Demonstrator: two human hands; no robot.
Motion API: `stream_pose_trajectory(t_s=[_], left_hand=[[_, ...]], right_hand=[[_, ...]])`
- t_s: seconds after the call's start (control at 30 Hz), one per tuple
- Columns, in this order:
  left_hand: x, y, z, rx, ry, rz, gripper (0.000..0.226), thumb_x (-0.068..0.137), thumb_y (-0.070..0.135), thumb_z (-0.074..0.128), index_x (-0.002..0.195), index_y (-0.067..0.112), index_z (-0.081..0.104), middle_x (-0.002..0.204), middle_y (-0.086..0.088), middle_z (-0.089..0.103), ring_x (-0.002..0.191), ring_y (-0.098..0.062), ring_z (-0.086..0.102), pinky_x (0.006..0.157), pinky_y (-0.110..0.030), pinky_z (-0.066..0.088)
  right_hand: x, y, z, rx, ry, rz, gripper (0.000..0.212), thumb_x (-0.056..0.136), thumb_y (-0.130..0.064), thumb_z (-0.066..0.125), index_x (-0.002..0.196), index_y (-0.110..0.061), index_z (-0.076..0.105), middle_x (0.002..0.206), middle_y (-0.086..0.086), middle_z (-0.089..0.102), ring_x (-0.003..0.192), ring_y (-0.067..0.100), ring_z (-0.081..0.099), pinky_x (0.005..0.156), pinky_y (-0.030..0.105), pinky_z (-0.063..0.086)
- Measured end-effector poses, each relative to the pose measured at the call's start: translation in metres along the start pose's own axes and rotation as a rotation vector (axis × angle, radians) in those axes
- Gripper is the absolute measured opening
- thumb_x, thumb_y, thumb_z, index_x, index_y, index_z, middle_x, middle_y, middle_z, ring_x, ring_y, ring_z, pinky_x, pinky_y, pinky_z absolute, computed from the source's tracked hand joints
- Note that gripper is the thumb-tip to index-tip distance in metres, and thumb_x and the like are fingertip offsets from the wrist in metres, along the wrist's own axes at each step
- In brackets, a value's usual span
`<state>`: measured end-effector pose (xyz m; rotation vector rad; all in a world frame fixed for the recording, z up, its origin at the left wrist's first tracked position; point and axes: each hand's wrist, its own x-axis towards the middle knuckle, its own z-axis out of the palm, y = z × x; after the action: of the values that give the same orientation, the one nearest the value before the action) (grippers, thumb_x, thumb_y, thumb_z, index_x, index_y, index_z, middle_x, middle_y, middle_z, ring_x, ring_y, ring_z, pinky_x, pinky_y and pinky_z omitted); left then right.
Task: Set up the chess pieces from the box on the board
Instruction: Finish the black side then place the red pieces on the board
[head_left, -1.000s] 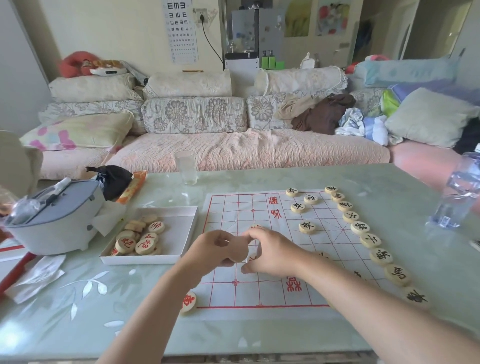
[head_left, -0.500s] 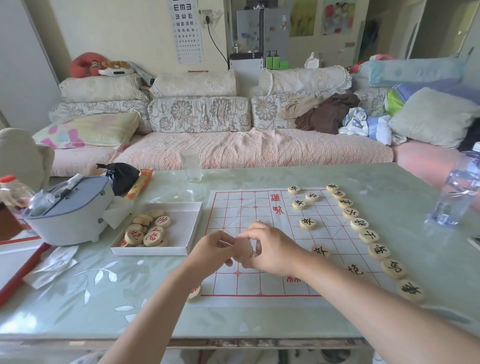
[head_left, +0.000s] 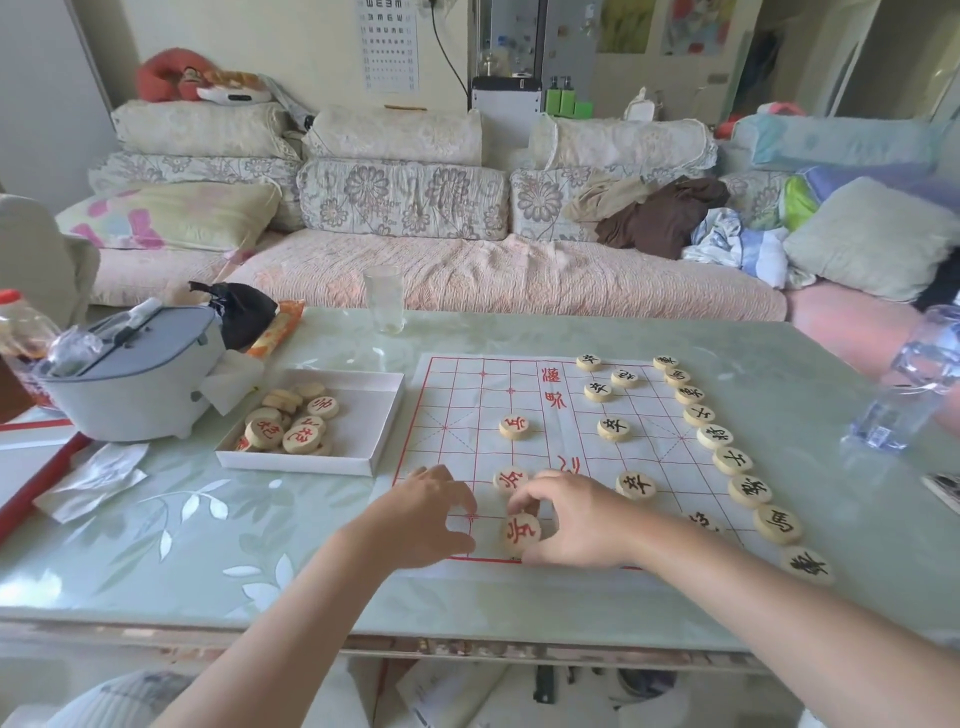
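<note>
A white paper chess board (head_left: 467, 395) with red lines lies on the table. Black-lettered round wooden pieces (head_left: 730, 460) run down its right side, with more inside the grid. Red-lettered pieces (head_left: 514, 427) stand left of the middle. My right hand (head_left: 576, 517) pinches a red-lettered piece (head_left: 521, 531) at the board's near edge. My left hand (head_left: 423, 514) rests just left of it, fingers curled; whether it holds anything is hidden. A white box (head_left: 363, 415) left of the board holds several red-lettered pieces (head_left: 291, 421).
A grey lidded container (head_left: 130, 379) stands at the far left, beside a black bag (head_left: 241, 312). A drinking glass (head_left: 384, 299) stands behind the board. A clear plastic bottle (head_left: 904, 395) stands at the right. A sofa lies beyond the table.
My hands have come apart and moved toward the board's near edge. Two red pieces that they hid now show on the board. The right hand now holds a red piece down.
</note>
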<state>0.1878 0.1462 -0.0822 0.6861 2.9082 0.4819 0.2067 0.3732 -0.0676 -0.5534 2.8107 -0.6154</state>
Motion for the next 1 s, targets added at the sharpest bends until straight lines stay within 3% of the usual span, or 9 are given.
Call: stream_pose_trajectory(t_s=[0.17,0.27,0.43,0.53,0.63,0.8,1.0], left_hand=[[-0.001,-0.003,0.001,-0.012,-0.009,0.006,0.039,0.081,0.044,0.069,0.117,0.035,0.059,0.117,0.007,0.049,0.115,-0.011,0.041,0.094,-0.026,0.038],[-0.002,-0.006,0.0,-0.022,0.009,0.015,0.037,0.082,0.043,0.068,0.117,0.034,0.06,0.114,0.007,0.05,0.111,-0.011,0.044,0.091,-0.026,0.039],[-0.003,-0.018,-0.014,-0.055,0.168,0.002,0.029,0.085,0.04,0.066,0.112,0.03,0.063,0.106,0.007,0.056,0.096,-0.011,0.052,0.082,-0.024,0.042],[-0.005,-0.033,-0.028,-0.093,0.308,-0.099,0.023,0.085,0.038,0.064,0.107,0.029,0.065,0.098,0.011,0.058,0.085,-0.01,0.056,0.076,-0.025,0.047],[-0.01,-0.056,-0.042,-0.086,0.375,-0.186,0.018,0.085,0.034,0.062,0.101,0.027,0.065,0.095,0.008,0.06,0.087,-0.016,0.06,0.074,-0.029,0.05],[-0.018,-0.106,-0.058,-0.073,0.476,-0.336,0.021,0.086,0.029,0.057,0.105,0.027,0.066,0.1,0.004,0.062,0.099,-0.021,0.057,0.08,-0.033,0.05],[-0.03,-0.161,-0.07,0.001,0.547,-0.512,0.026,0.088,0.031,0.054,0.111,0.029,0.064,0.114,0.001,0.054,0.112,-0.024,0.044,0.084,-0.035,0.047]], right_hand=[[-0.004,-0.006,0.008,-0.021,-0.046,0.023,0.058,0.07,-0.046,0.081,0.123,-0.037,0.059,0.118,-0.019,0.052,0.109,0.006,0.052,0.094,0.025,0.045],[-0.003,-0.011,0.003,-0.025,-0.052,0.015,0.06,0.074,-0.049,0.078,0.128,-0.038,0.055,0.116,-0.021,0.053,0.109,0.003,0.052,0.094,0.022,0.042],[0.014,-0.027,-0.003,0.067,0.06,-0.003,0.038,0.085,-0.045,0.07,0.121,-0.039,0.06,0.109,-0.017,0.058,0.094,0.001,0.053,0.083,0.02,0.041],[0.039,-0.048,-0.005,0.094,0.076,-0.029,0.031,0.089,-0.042,0.067,0.119,-0.036,0.063,0.106,-0.017,0.06,0.083,-0.001,0.055,0.08,0.024,0.044],[0.073,-0.076,-0.005,0.108,0.106,-0.067,0.026,0.09,-0.036,0.066,0.117,-0.035,0.065,0.106,-0.017,0.064,0.072,-0.011,0.052,0.073,0.013,0.038],[0.134,-0.124,0.007,0.07,0.08,-0.124,0.027,0.091,-0.029,0.063,0.118,-0.03,0.066,0.107,-0.011,0.065,0.092,0.009,0.059,0.085,0.024,0.046],[0.192,-0.156,0.021,-0.084,0.076,-0.112,0.033,0.092,-0.028,0.057,0.125,-0.03,0.061,0.116,-0.01,0.064,0.097,0.013,0.056,0.084,0.026,0.044]])
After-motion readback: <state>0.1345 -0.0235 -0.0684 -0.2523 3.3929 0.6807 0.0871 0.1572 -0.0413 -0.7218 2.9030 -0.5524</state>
